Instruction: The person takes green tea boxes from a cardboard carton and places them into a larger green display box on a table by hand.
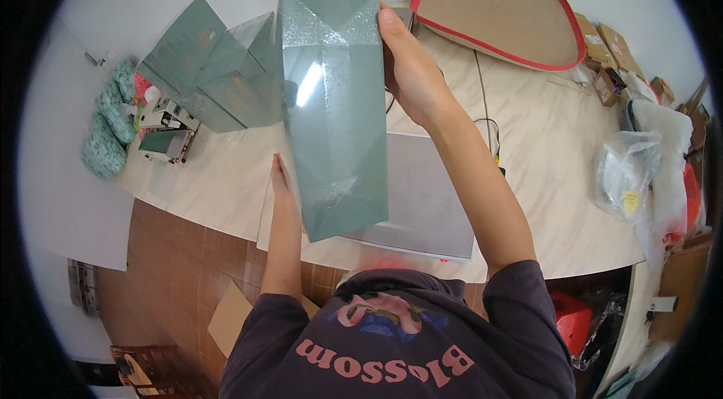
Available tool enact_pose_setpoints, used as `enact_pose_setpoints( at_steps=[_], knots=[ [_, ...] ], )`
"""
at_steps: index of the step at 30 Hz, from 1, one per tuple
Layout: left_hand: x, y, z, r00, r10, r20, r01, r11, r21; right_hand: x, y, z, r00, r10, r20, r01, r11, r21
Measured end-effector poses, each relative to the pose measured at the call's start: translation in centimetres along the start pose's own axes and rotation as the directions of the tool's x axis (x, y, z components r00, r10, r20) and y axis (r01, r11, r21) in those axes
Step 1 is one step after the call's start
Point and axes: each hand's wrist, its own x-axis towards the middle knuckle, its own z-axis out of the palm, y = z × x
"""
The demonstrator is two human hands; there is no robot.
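A green box in clear plastic film (339,133) is raised in front of me, its long side towards the camera and light glaring on the film. My right hand (409,66) grips the upper right edge of this box, thumb on the near face, other fingers hidden behind. My left hand (281,173) is at the box's lower left side, mostly edge-on; whether it touches the box cannot be told. Under the box lies a flat grey metal-topped appliance (429,196) with a red switch. More green film-wrapped boxes (226,77) stand at the left, near the wall.
A small machine with a green roll (164,142) and teal filled bags (107,133) are at the table's left end. A red-rimmed mesh cover (497,9) leans at the back. Cables (496,133), cartons (599,49), a clear plastic bag (627,173) and white foam wrap (666,139) lie rightward.
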Motion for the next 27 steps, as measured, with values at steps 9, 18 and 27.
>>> enact_pose_setpoints(
  at_steps=[9,18,27],
  knots=[
    [-8.5,2.8,10.5,0.844,0.520,-0.135,-0.526,0.850,-0.011,-10.3,3.0,-1.4,0.847,-0.463,-0.262,0.174,0.707,-0.686],
    [-11.1,2.7,11.9,0.348,0.897,0.272,-0.851,0.181,0.493,-13.9,2.7,-0.1,0.890,-0.275,-0.365,0.064,0.866,-0.496],
    [-10.4,-7.5,12.8,0.215,0.693,0.688,-0.708,-0.374,0.599,-8.0,-1.1,1.7,0.859,-0.218,-0.462,-0.113,0.801,-0.588]
  ],
)
